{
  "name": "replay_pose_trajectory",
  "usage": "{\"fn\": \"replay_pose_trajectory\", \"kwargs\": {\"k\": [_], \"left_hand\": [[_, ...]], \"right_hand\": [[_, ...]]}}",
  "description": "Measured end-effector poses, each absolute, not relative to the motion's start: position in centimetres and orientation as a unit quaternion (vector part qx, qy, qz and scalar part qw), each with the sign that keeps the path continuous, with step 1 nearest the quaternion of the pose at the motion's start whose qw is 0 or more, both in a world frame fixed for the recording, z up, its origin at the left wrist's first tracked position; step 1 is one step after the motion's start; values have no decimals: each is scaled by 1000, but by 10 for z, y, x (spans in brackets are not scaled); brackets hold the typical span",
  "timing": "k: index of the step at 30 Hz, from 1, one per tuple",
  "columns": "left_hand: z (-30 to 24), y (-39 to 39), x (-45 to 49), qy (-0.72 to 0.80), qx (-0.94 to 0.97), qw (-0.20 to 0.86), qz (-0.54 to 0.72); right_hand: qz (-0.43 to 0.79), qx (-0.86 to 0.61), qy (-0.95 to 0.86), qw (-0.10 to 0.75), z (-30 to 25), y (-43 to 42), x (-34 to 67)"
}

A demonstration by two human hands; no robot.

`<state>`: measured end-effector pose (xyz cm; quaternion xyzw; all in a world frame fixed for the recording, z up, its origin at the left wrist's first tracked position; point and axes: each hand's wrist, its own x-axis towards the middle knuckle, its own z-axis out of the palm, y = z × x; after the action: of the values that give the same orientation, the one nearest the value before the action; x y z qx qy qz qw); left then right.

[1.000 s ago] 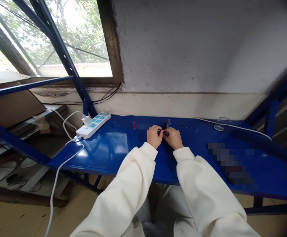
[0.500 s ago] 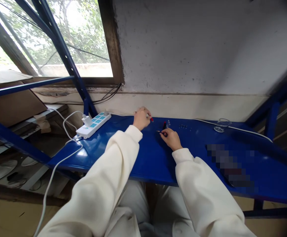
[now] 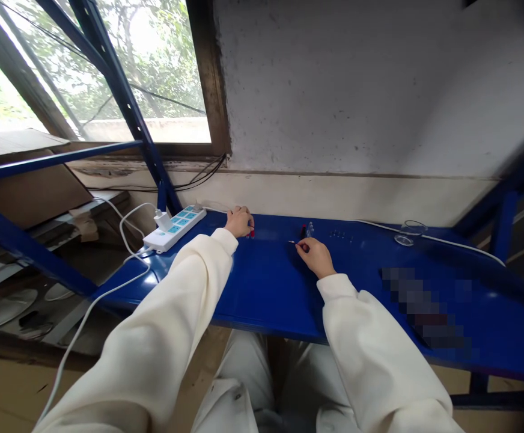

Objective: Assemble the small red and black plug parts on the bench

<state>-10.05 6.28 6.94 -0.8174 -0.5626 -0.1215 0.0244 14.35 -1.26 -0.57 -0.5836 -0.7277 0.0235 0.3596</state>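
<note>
My left hand (image 3: 240,221) is at the back left of the blue table, its fingers bent down onto a small red piece (image 3: 252,233) at the tabletop. A tiny clear bit shows beside that piece. My right hand (image 3: 316,257), nearer the middle, pinches a thin pen-like tool with a pale pointed tip (image 3: 291,242) aimed left. Most of the tool is hidden by my fingers, so its kind cannot be told. Just behind this hand stand a small red and black piece (image 3: 303,230) and several small clear parts (image 3: 310,229).
More tiny clear parts (image 3: 338,234) lie right of my right hand. A clear glass cup (image 3: 406,234) is at the back right, near a white cable. A blurred-out dark object (image 3: 424,310) lies front right. A white power strip (image 3: 174,228) with a plugged-in charger sits left.
My left hand has moved left and slightly down with the red piece, away from my right hand. My right hand stays nearly in place, still pinching the tool.
</note>
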Motion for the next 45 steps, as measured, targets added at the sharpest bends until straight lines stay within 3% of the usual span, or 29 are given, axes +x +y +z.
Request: {"fn": "replay_pose_trajectory", "kwargs": {"k": [38,45], "left_hand": [[62,65,-102,-596,-789,13,-148],[75,39,-76,-536,-804,66,-249]], "right_hand": [[23,-643,-684,343,-2,-14,152],[38,-701,-640,311,-2,-15,156]]}}
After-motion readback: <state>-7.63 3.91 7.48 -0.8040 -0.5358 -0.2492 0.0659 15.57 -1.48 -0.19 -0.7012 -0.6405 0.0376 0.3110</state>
